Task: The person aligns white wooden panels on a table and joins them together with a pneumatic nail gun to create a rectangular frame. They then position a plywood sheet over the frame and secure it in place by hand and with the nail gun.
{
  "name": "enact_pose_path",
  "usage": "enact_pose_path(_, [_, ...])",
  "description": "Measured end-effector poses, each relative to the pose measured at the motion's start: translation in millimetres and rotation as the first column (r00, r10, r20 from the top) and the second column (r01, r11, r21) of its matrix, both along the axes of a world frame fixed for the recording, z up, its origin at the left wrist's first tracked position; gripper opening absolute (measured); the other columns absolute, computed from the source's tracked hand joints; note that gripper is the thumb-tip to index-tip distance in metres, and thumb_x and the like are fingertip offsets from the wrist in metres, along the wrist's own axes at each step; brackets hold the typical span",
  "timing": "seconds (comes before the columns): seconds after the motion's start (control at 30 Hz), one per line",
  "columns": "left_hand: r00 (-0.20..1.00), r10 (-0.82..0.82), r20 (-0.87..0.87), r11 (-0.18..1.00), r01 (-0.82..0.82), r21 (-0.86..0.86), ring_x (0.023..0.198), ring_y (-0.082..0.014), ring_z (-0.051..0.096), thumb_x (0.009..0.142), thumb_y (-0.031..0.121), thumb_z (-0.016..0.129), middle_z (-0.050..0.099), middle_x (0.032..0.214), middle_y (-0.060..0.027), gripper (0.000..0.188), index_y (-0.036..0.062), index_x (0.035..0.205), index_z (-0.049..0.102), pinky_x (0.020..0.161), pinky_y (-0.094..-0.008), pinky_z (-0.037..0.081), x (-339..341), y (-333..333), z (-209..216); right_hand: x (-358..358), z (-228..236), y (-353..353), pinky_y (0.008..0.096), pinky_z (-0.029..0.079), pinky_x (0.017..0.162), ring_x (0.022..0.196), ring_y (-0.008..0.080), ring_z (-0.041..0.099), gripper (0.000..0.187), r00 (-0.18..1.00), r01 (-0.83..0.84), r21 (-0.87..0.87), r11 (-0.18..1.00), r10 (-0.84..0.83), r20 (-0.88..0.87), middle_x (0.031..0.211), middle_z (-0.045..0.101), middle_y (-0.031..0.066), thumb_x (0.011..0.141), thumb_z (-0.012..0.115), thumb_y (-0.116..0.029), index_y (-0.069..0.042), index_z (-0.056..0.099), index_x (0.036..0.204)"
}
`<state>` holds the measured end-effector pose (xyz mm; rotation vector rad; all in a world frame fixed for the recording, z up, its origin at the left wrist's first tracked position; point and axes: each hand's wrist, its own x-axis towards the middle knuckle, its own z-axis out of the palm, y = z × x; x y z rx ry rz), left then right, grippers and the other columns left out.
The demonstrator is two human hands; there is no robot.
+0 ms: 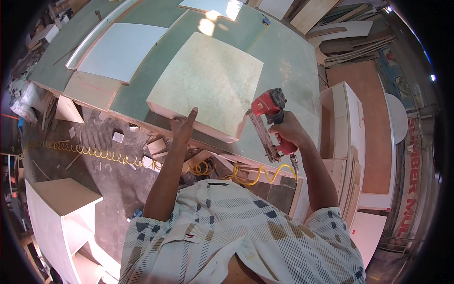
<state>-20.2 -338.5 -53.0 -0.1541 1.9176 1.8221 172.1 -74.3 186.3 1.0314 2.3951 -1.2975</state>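
Note:
A pale wooden box (208,80) with a flat top panel lies on the green workbench (288,61). My left hand (183,124) grips its near edge, thumb on the top panel and fingers against the front side. In my right hand (291,130) is a red and black pneumatic nail gun (268,103), fingers wrapped round its handle. The gun's nose and long magazine sit close to the box's right side; whether they touch it I cannot tell. From the handle's base runs a coiled yellow air hose (257,179).
White panels (120,49) lie on the bench's left part, and a small tape measure (266,21) near its far edge. A white shelf unit (61,222) stands at lower left. Offcuts (156,146) litter the floor. Cabinets (343,123) and stacked boards (350,45) line the right.

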Motion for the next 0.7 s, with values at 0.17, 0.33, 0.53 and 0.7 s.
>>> enact_pose_path(0.17, [1.0, 0.0, -0.006, 1.0, 0.0, -0.029, 0.136, -0.0407, 0.049, 0.072, 0.063, 0.089, 0.044, 0.144, -0.0389, 0.13, -0.029, 0.139, 0.025, 0.116, -0.0408, 0.04, -3.0, -1.2, -7.5, -1.4, 3.7, -5.6, 0.0321, 0.049, 0.049, 0.052, 0.0151, 0.06, 0.013, 1.0, -0.019, 0.029, 0.999, 0.019, -0.009, 0.067, 0.062, 0.0055, 0.077, 0.072, -0.001, 0.001, 0.063, 0.086])
enact_pose_path(0.33, [1.0, -0.008, 0.001, 0.997, 0.008, -0.072, 0.136, -0.0405, 0.049, 0.072, 0.065, 0.088, 0.046, 0.141, -0.0387, 0.131, -0.0294, 0.138, 0.025, 0.115, -0.0409, 0.04, -3.6, -2.8, -7.2, 16.1, 0.1, -18.2, 0.0331, 0.05, 0.047, 0.052, 0.0151, 0.06, 0.013, 1.0, -0.013, -0.019, 1.0, 0.014, 0.016, 0.067, 0.061, 0.0056, 0.078, 0.071, -0.001, 0.002, 0.062, 0.087])
enact_pose_path(0.53, [0.999, -0.049, 0.0, 0.997, 0.048, -0.06, 0.135, -0.0407, 0.049, 0.071, 0.068, 0.087, 0.045, 0.141, -0.038, 0.132, -0.0285, 0.138, 0.026, 0.115, -0.0414, 0.04, -2.3, -0.5, 1.1, 26.9, 6.3, -34.6, 0.0312, 0.05, 0.049, 0.052, 0.0145, 0.061, 0.019, 0.999, -0.012, -0.033, 0.999, 0.014, 0.032, 0.067, 0.061, 0.005, 0.079, 0.074, -0.001, 0.004, 0.066, 0.096])
enact_pose_path(0.7, [0.999, -0.029, 0.02, 0.995, 0.031, -0.094, 0.136, -0.0406, 0.048, 0.072, 0.064, 0.089, 0.045, 0.141, -0.0376, 0.13, -0.0276, 0.139, 0.026, 0.116, -0.041, 0.038, -6.0, -1.6, -6.7, 26.0, 4.9, -38.8, 0.0311, 0.049, 0.048, 0.052, 0.0139, 0.06, 0.018, 0.999, -0.035, 0.01, 0.999, 0.035, 0.032, 0.067, 0.061, 0.0049, 0.08, 0.073, -0.001, 0.004, 0.065, 0.095])
